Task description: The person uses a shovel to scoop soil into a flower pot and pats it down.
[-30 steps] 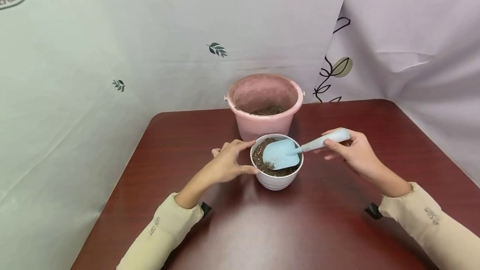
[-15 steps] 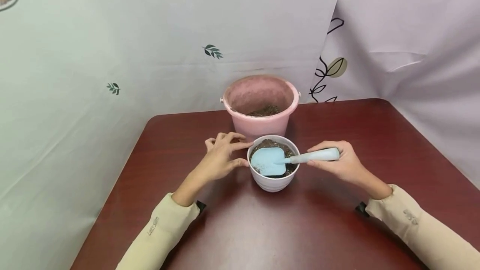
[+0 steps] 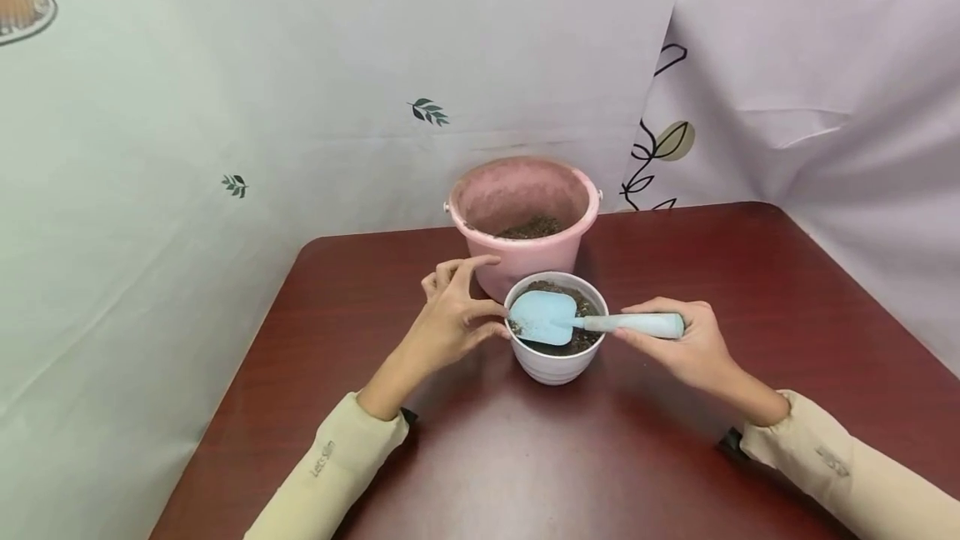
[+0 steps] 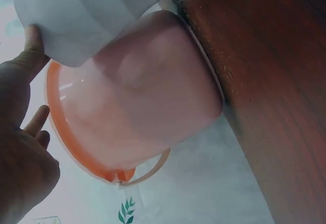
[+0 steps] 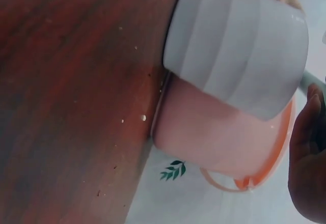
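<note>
A white ribbed pot (image 3: 553,369) holding dark soil (image 3: 585,340) stands on the table. My right hand (image 3: 693,344) grips the handle of a light blue hand trowel (image 3: 543,315). The trowel lies level across the pot's mouth, its blade dusted with soil at the left edge. At the pot's left rim, my left hand (image 3: 446,315) has thumb and index fingertips close together beside the blade's edge. Its other fingers reach out above. The left wrist view shows a fingertip against the wall of the pot (image 4: 86,15).
Right behind the pot stands a pink bucket (image 3: 525,257) with soil (image 3: 532,227) inside. Its handle (image 4: 153,170) hangs down in the left wrist view. The dark red table (image 3: 360,273) meets patterned white sheeting (image 3: 315,107) at the back. Small crumbs (image 5: 143,117) dot the tabletop.
My right hand has lowered and brought the trowel level and leftward over the pot. My left thumb and index finger, earlier spread along the rim, have drawn together near the blade.
</note>
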`<state>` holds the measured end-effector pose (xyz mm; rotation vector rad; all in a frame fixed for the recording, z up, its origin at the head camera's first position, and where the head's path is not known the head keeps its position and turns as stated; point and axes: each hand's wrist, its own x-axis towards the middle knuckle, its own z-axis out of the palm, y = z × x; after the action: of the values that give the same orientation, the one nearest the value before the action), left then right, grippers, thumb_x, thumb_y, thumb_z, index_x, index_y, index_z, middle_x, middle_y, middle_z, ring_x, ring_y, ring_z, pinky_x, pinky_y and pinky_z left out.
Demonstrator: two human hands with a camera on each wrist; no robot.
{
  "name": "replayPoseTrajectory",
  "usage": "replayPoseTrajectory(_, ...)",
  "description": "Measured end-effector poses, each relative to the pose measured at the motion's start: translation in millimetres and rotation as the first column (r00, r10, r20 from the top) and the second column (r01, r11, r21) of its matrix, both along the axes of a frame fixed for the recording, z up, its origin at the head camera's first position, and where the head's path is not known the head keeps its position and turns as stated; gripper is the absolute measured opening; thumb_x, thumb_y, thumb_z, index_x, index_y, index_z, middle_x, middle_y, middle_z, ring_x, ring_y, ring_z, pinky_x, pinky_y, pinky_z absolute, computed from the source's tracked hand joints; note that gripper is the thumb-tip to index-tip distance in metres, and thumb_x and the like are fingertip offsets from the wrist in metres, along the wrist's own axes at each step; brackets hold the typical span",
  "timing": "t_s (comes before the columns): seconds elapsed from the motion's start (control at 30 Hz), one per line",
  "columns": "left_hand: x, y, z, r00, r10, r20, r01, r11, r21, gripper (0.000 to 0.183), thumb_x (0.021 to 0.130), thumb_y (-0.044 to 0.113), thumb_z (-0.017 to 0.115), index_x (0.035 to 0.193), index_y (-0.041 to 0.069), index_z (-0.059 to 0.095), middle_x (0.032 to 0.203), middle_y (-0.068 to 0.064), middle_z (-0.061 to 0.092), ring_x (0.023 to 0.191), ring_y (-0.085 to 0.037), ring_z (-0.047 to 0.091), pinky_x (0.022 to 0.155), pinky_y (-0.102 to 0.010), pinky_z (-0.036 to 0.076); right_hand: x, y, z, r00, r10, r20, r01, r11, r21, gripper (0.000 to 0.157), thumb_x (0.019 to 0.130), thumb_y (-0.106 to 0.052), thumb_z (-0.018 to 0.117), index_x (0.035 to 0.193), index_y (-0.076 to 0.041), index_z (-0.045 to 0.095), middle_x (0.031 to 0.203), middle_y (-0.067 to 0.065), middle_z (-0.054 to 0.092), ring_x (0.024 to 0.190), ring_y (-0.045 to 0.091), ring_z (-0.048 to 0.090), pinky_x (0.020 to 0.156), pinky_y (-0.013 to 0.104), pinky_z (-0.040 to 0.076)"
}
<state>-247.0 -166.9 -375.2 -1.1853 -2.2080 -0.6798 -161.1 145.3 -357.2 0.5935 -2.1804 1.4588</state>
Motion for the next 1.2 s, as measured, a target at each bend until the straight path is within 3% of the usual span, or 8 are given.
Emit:
replayPoseTrajectory(0.43,17.1,15.0,-2.4,0.992,-0.033,-0.122,0.032,0.999,-0.008,0.025,0.069,0.043,0.089,0.072,0.026,0.072,0.138,-0.007,0.049,0.117,-0.033,0.040,0.086,-0.054,0.029,9.4,-9.8,-1.8,0.994,-0.081,0.071,0.084,0.996,-0.039,0.018,0.074,0.012,0.079,0.090,0.005,0.074,0.073,-0.008,0.070,0.056,-0.001,0.054,0.046,0.020,0.045)
replayPoseTrajectory(0.6,27.1,23.4,-0.1,0.987,-0.016,-0.160,0.013,1.000,-0.023,0.027,0.069,0.043,0.089,0.068,0.024,0.071,0.135,-0.004,0.050,0.115,-0.032,0.040,0.086,-0.054,0.030,12.0,-11.5,2.9,0.990,-0.126,0.056,0.128,0.991,-0.033,0.016,0.075,0.010,0.080,0.089,0.003,0.075,0.074,-0.007,0.071,0.055,-0.001,0.054,0.046,0.020,0.045)
replayPoseTrajectory(0.7,32.2,27.4,1.2,0.974,0.009,-0.227,-0.019,0.999,-0.041,0.028,0.069,0.046,0.088,0.067,0.025,0.069,0.134,-0.003,0.050,0.114,-0.031,0.040,0.085,-0.052,0.030,12.6,-10.4,5.7,0.988,-0.147,0.043,0.148,0.989,-0.027,0.016,0.075,0.009,0.080,0.088,0.002,0.075,0.074,-0.008,0.071,0.056,-0.001,0.054,0.046,0.019,0.045)
replayPoseTrajectory(0.8,30.2,25.0,4.6,0.964,0.026,-0.263,-0.041,0.998,-0.051,0.027,0.068,0.049,0.088,0.074,0.027,0.074,0.136,-0.005,0.050,0.113,-0.031,0.040,0.083,-0.051,0.029,11.9,-6.4,8.1,0.991,-0.130,0.030,0.131,0.990,-0.041,0.016,0.075,0.011,0.080,0.089,0.005,0.075,0.073,-0.008,0.071,0.054,-0.001,0.054,0.045,0.019,0.044)
replayPoseTrajectory(0.87,24.4,18.1,6.5,0.971,0.033,-0.236,-0.050,0.997,-0.063,0.031,0.066,0.050,0.087,0.085,0.028,0.078,0.139,-0.007,0.048,0.114,-0.033,0.040,0.082,-0.050,0.028,10.9,-2.8,9.1,0.994,-0.102,0.026,0.103,0.993,-0.064,0.017,0.075,0.014,0.078,0.090,0.009,0.073,0.069,-0.007,0.069,0.051,0.000,0.053,0.044,0.020,0.043)
replayPoseTrajectory(0.97,12.4,7.1,4.9,0.989,0.050,-0.141,-0.062,0.995,-0.080,0.039,0.066,0.049,0.084,0.100,0.030,0.079,0.142,-0.008,0.045,0.117,-0.034,0.039,0.082,-0.051,0.027,9.7,2.2,9.6,0.998,-0.060,0.036,0.064,0.993,-0.095,0.019,0.075,0.018,0.075,0.092,0.013,0.070,0.064,-0.007,0.066,0.048,0.001,0.052,0.041,0.021,0.042)
replayPoseTrajectory(1.07,3.9,1.6,-0.5,0.995,0.062,-0.080,-0.068,0.994,-0.083,0.033,0.069,0.047,0.080,0.099,0.032,0.080,0.144,-0.008,0.043,0.119,-0.035,0.037,0.083,-0.053,0.026,10.1,2.3,7.3,0.999,-0.022,0.045,0.027,0.993,-0.112,0.021,0.074,0.021,0.073,0.094,0.016,0.069,0.063,-0.008,0.066,0.048,0.002,0.053,0.042,0.020,0.043)
replayPoseTrajectory(1.2,-0.1,1.7,-2.2,0.995,0.055,-0.078,-0.059,0.997,-0.054,0.025,0.070,0.046,0.079,0.090,0.031,0.079,0.142,-0.007,0.044,0.118,-0.034,0.037,0.084,-0.054,0.026,10.8,-5.9,3.1,0.999,0.013,0.053,-0.007,0.994,-0.109,0.023,0.074,0.020,0.075,0.096,0.014,0.069,0.074,-0.007,0.071,0.055,0.001,0.057,0.047,0.019,0.046)
